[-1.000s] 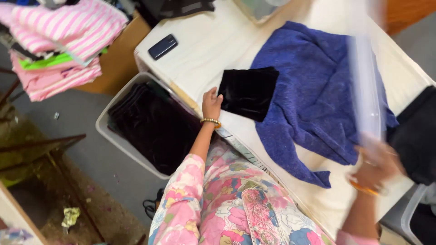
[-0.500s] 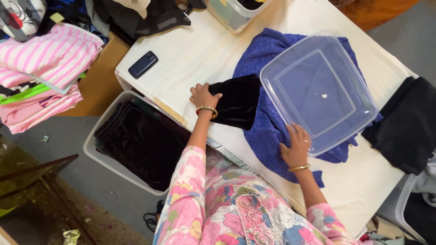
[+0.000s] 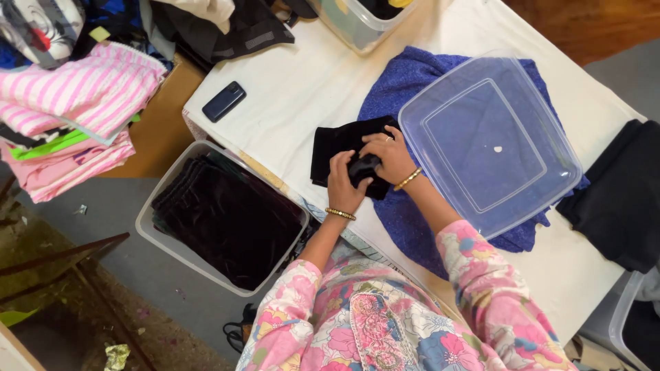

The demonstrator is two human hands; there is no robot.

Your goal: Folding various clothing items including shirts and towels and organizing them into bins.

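Now both hands have closed on the black cloth (image 3: 344, 148): half a second ago the right hand (image 3: 388, 156) was setting down the clear lid (image 3: 489, 141), which now lies on the blue garment (image 3: 405, 89). The left hand (image 3: 342, 184) seems curled round a bunched fold, fingers together; the right is clamped likewise. The cloth is dark, velvety and half folded, lying near the table's (image 3: 302, 75) left edge.

Black cloth (image 3: 337, 148), blue fabric (image 3: 405, 89), pink-striped stack (image 3: 82, 96), floral pink sleeves (image 3: 474, 268), seemingly dark-blue phone (image 3: 224, 101)

A white table (image 3: 309, 89) stands on grey floor (image 3: 103, 268).
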